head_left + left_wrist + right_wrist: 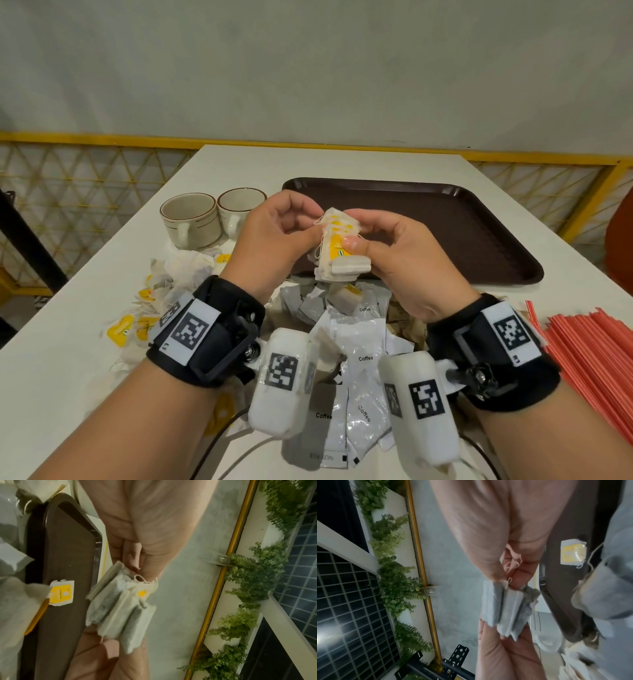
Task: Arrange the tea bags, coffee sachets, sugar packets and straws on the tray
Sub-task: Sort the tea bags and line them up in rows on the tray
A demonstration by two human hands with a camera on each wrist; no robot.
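White surface (pixel 342 161), brown tray (pixel 479 233) at far right, red straws (pixel 589 353) at near right, coffee sachets (pixel 359 359) near centre, left hand (pixel 270 240) and right hand (pixel 404 260) both pinching a stack of tea bags (pixel 337 246) above the tray's near-left edge

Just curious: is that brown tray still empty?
Empty as far as visible: the tray shows bare brown; both hands hide part.
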